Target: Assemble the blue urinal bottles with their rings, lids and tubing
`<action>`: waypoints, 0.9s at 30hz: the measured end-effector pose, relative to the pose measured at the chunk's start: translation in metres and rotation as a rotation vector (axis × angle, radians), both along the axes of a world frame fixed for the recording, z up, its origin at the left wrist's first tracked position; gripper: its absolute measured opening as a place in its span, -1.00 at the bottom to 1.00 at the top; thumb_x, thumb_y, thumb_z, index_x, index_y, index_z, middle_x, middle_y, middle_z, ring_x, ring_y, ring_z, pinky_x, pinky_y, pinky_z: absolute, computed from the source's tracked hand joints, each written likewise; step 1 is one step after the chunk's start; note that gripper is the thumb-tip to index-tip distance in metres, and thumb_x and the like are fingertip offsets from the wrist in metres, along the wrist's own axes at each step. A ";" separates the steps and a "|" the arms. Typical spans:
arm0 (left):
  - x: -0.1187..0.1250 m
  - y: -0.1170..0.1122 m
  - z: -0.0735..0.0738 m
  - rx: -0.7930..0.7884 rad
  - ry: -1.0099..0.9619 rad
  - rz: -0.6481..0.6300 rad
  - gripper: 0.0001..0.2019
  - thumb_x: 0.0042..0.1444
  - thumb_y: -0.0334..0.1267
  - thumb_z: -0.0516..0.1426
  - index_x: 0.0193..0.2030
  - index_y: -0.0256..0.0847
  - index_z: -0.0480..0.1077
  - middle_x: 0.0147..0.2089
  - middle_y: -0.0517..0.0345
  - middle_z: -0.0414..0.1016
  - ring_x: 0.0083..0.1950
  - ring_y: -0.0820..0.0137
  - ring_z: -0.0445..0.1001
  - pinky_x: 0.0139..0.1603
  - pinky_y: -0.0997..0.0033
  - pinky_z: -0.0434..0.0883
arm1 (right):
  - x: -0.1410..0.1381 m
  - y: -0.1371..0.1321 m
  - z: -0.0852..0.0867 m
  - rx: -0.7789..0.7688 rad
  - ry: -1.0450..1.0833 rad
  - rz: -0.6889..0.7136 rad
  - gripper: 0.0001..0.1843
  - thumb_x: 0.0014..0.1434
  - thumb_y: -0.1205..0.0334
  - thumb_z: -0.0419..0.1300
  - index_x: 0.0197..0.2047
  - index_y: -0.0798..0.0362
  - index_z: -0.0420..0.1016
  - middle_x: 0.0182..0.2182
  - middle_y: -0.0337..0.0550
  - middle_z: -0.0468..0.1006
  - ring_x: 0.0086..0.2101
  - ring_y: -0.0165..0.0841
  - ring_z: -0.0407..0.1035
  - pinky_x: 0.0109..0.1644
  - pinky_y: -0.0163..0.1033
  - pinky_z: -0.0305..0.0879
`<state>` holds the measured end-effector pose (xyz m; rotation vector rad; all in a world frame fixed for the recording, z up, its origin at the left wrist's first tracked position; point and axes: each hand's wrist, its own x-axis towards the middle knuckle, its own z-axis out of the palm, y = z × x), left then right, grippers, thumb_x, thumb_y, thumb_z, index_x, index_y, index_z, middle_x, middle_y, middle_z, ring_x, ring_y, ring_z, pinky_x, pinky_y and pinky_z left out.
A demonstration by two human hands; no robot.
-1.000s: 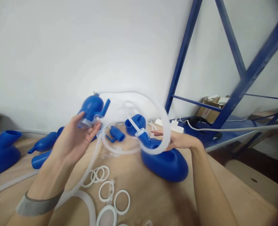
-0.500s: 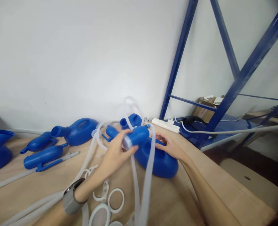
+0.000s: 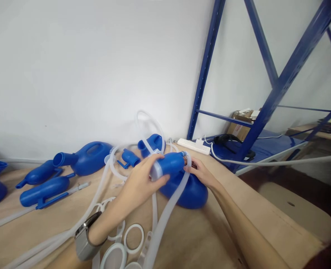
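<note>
My left hand point(image 3: 143, 179) is closed round a blue plastic bottle-shaped piece point(image 3: 172, 163) with a whitish translucent collar at its near end. Its narrow nozzle points right, toward my right hand point(image 3: 200, 171). The fingers of that hand pinch a translucent hose point(image 3: 169, 209) close to the nozzle; some fingertips are hidden behind it. From there the hose bends down toward me. Beneath both hands a larger blue urinal bottle point(image 3: 191, 194) lies on the brown table covering point(image 3: 204, 239).
Several blue bottles, including a handled one point(image 3: 91, 160), lie at left beside long hoses point(image 3: 56, 243). White rings point(image 3: 134, 239) lie in front. A power strip point(image 3: 193, 145) sits at the back, near a blue metal rack point(image 3: 207, 67). A stool point(image 3: 296, 209) stands at right.
My right hand has moved from the larger bottle up to the hose at the nozzle. The held blue piece has shifted slightly right, and the view has turned a little.
</note>
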<state>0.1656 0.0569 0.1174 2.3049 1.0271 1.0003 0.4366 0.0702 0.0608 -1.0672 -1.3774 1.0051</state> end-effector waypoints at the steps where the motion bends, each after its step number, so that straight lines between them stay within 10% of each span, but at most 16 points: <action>1: 0.002 0.002 0.002 0.005 0.020 0.000 -0.55 0.24 -0.14 0.27 0.26 -0.03 0.38 0.17 0.10 0.58 0.08 0.14 0.58 0.11 0.12 0.51 | 0.001 0.001 -0.002 -0.006 0.048 -0.034 -0.75 -0.06 0.20 0.43 -0.25 0.01 0.63 -0.32 -0.21 0.63 -0.16 -0.16 0.51 0.03 -0.08 0.41; 11: 0.002 0.010 0.002 0.052 0.146 0.042 -0.51 0.25 -0.15 0.27 0.31 0.01 0.38 0.12 0.08 0.61 0.03 0.10 0.63 0.07 0.10 0.53 | -0.003 0.007 -0.011 -0.088 0.376 -0.108 -0.73 0.01 0.08 0.39 -0.30 -0.04 0.42 -0.57 -0.34 0.44 -0.42 -0.34 0.46 -0.30 -0.25 0.43; 19: 0.004 0.010 -0.002 0.050 0.125 0.044 -0.51 0.25 -0.09 0.27 0.30 0.01 0.39 0.07 0.08 0.62 -0.02 0.10 0.63 -0.04 0.17 0.51 | 0.003 0.000 0.001 -0.143 0.370 -0.004 -0.59 0.07 0.00 0.44 -0.37 -0.07 0.27 -0.68 -0.55 -0.06 -0.70 -0.54 -0.26 -0.68 -0.36 -0.20; 23: 0.004 0.010 -0.006 0.029 0.142 0.065 -0.53 0.27 -0.05 0.26 0.29 -0.01 0.40 0.02 0.09 0.62 -0.08 0.11 0.63 -0.14 0.21 0.47 | 0.008 -0.009 0.010 -0.203 0.234 0.023 -0.53 0.06 -0.05 0.49 -0.10 -0.01 0.48 -0.66 -0.55 0.10 -0.69 -0.57 -0.17 -0.65 -0.37 -0.22; 27: 0.004 0.012 -0.012 -0.014 0.162 0.061 -0.53 0.30 -0.01 0.23 0.30 -0.04 0.38 -0.03 0.08 0.62 -0.12 0.13 0.62 -0.20 0.25 0.44 | 0.013 -0.012 0.012 -0.183 -0.040 0.015 -0.26 -0.09 0.01 0.60 0.12 -0.04 0.48 -0.40 -0.36 0.49 -0.41 -0.40 0.40 -0.36 -0.30 0.33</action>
